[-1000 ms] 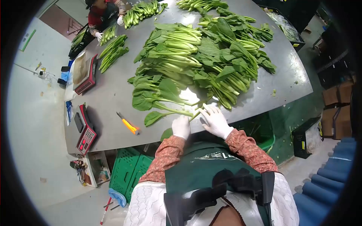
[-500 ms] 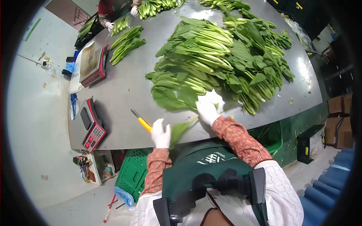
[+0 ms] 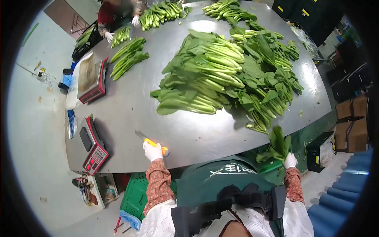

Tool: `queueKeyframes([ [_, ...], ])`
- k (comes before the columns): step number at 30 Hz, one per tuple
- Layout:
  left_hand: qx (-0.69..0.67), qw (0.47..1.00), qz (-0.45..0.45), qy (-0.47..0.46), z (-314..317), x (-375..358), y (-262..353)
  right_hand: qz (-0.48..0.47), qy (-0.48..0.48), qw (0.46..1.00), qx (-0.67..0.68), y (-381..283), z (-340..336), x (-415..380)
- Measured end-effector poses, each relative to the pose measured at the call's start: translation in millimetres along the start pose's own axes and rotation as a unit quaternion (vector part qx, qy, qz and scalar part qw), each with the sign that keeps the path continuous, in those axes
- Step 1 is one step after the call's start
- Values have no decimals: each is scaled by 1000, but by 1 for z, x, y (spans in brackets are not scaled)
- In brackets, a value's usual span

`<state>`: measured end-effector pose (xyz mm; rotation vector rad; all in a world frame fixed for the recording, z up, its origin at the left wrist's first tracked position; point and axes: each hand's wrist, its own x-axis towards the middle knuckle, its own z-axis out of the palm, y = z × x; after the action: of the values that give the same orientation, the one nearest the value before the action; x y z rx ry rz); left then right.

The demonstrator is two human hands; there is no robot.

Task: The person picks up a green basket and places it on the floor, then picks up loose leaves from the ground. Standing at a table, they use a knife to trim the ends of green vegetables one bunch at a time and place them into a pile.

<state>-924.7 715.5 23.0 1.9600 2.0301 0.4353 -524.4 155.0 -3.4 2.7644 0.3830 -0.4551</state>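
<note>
Left hand (image 3: 153,150): at the knife's handle; how tightly the fingers close cannot be told.
Yellow knife (image 3: 147,141): on the steel table (image 3: 118,110), blade pointing away from the person; fingers best stay behind it.
Greens pile (image 3: 203,73): mid-table, well apart from the blade, a gap worth keeping.
Loose leaves (image 3: 278,143): at the near edge, best kept bunched.
Right hand (image 3: 290,160): closed around their lower end.

The left hand (image 3: 152,150), in a thin white glove, is forward of the body with its fingers curled, its forearm in a mottled rust-red knit sleeve (image 3: 158,181). The white-gloved right hand (image 3: 290,160) is out to the right, fingers closed, well apart from the left.
</note>
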Motion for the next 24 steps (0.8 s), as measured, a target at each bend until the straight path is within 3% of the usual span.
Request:
queueKeyframes([
  [2,-4,1000,-14,11,2,4,-6,-13,-212,976,-56,10,-15,12],
  [4,-7,999,-38,6,1,4,-13,-102,-112,988,-20,-15,-58,0],
  [6,-109,980,-149,-73,8,12,-25,-209,1,974,84,-60,-110,-18],
  [8,-278,948,-120,-102,21,16,-42,-283,58,918,271,-115,-152,-31],
  [9,-360,920,-106,-117,25,22,-39,-293,22,883,365,-147,-180,-43],
  [10,-358,922,-73,-129,7,8,-5,-341,-15,845,411,-176,-199,-48],
  [11,-409,899,21,-153,7,-2,11,-405,-42,766,497,-207,-187,-40],
  [12,-403,891,73,-198,-5,-17,44,-429,-130,758,474,-235,-214,-48],
  [14,-361,875,157,-281,-30,-49,116,-486,-158,630,585,-302,-199,-44],
  [16,-480,778,186,-360,-61,-84,187,-443,-287,556,642,-332,-235,-54],
  [18,-497,731,249,-397,-51,-90,213,-409,-324,569,636,-340,-258,-55],
  [19,-476,751,280,-362,-49,-90,223,-366,-321,517,703,-344,-260,-52],
  [20,-456,768,309,-327,-49,-89,231,-389,-275,494,727,-345,-267,-45],
  [21,-449,774,296,-335,-51,-88,235,-377,-262,483,746,-340,-274,-39],
  [22,-372,789,434,-224,-46,-78,234,-365,-248,472,763,-334,-284,-29],
  [24,-361,806,428,-191,-45,-69,231,-335,-226,495,769,-317,-318,-4],
])
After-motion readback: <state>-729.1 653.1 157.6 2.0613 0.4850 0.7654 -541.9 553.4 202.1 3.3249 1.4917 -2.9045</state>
